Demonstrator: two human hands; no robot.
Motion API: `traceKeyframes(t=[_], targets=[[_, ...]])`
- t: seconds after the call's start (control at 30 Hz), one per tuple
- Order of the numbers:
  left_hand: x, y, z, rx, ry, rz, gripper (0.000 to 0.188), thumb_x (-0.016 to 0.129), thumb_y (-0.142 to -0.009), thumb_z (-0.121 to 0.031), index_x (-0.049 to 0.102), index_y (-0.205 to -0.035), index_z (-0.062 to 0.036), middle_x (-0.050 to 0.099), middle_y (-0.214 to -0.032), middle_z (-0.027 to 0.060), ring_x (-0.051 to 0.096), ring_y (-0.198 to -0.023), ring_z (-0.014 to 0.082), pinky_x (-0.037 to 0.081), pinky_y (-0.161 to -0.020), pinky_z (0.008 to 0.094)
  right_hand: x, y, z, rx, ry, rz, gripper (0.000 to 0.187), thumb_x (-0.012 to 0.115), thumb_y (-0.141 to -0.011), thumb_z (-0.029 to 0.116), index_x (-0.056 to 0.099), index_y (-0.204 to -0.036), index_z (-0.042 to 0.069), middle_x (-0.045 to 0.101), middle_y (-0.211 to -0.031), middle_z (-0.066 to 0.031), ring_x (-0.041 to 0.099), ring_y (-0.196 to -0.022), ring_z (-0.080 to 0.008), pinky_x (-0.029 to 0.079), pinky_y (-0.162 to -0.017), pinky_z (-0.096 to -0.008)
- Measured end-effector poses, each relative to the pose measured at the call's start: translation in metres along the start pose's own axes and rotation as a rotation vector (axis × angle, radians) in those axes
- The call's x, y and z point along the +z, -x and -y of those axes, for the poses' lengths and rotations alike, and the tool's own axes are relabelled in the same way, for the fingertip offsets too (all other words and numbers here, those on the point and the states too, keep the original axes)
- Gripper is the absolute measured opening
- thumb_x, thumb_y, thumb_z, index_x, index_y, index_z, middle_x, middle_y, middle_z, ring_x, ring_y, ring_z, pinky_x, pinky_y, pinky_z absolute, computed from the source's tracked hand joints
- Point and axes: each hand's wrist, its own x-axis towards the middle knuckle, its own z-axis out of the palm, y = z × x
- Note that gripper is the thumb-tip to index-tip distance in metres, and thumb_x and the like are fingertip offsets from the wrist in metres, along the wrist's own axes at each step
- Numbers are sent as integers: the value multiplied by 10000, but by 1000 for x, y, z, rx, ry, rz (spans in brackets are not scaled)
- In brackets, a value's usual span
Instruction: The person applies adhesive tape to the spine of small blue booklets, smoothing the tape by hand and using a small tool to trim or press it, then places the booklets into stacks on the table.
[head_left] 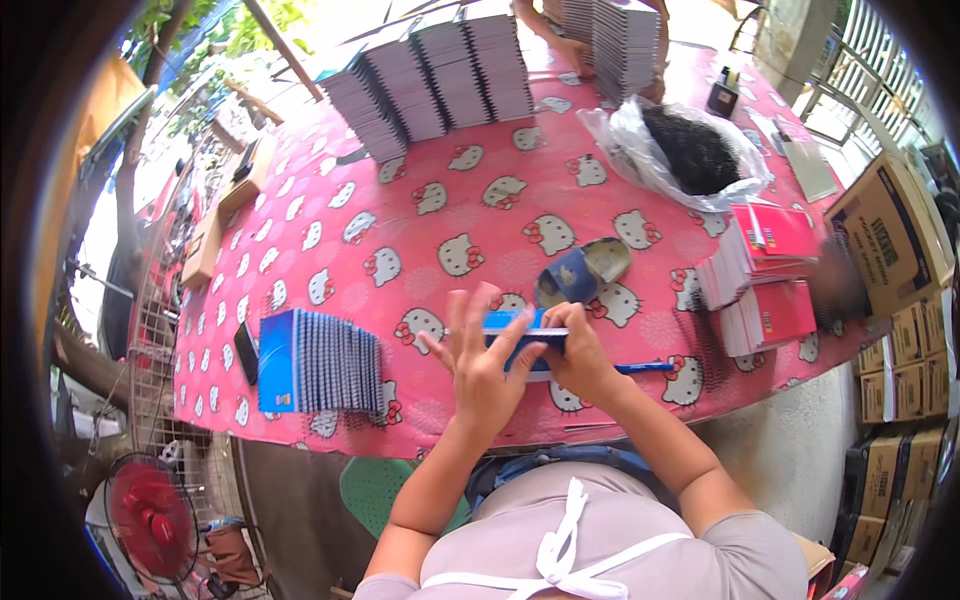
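Observation:
In front of me at the table's near edge is a small blue notebook (527, 337), held up edge-on. My left hand (484, 352) pinches its left end between thumb and index finger, while the other fingers stick up apart. My right hand (580, 357) grips the right end with bent fingers. Below and to the right lies a slim blue pen-like stick (645, 367). A blue slipper with a worn sole (585, 270) rests just beyond my hands. To the left stands a row of blue spiral-bound notebooks (320, 362), with a dark phone (246, 353) beside it.
Tall stacks of spiral-bound books (440, 80) stand at the back; another person's hands (577, 55) hold a further stack. A plastic bag of black binding coils (690, 150), red-covered notebooks (770, 275) and a cardboard box (890, 235) are at the right. A red fan (152, 518) stands lower left.

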Motion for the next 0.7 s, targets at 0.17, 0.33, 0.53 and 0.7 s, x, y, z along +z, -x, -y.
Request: traceKeyframes(t=[0.17,0.33,0.53,0.7], targets=[[13,-7,20,-7,279,20,157,746,-765,-258,722,-898,-178,662,-816,-46,530,-829,203,341,-930,467,-107,8,-9,289,685,-80,412,783,-705,159,572,-1039,39,603,-1033,-161,590,-980,-334,487,-808,-409],[9,-12,16,-2,300,74,167,758,-758,-264,736,-893,-167,675,-859,-39,526,-831,195,337,-876,391,-162,53,-59,465,856,-174,249,691,-785,104,622,-1011,26,628,-946,-160,618,-902,-341,497,-784,-405],[5,-9,12,-30,286,11,211,776,-742,-316,743,-883,-162,677,-860,-33,525,-838,175,305,-894,415,-100,0,29,113,438,-55,209,649,-809,9,669,-1017,21,634,-902,-140,637,-830,-283,500,-694,-369],[11,-3,11,-63,304,8,216,775,-742,-335,743,-855,-153,672,-862,-27,528,-850,175,288,-928,439,-69,-13,54,55,181,-7,149,715,-765,14,705,-913,16,622,-853,-103,629,-731,-183,501,-623,-288]])
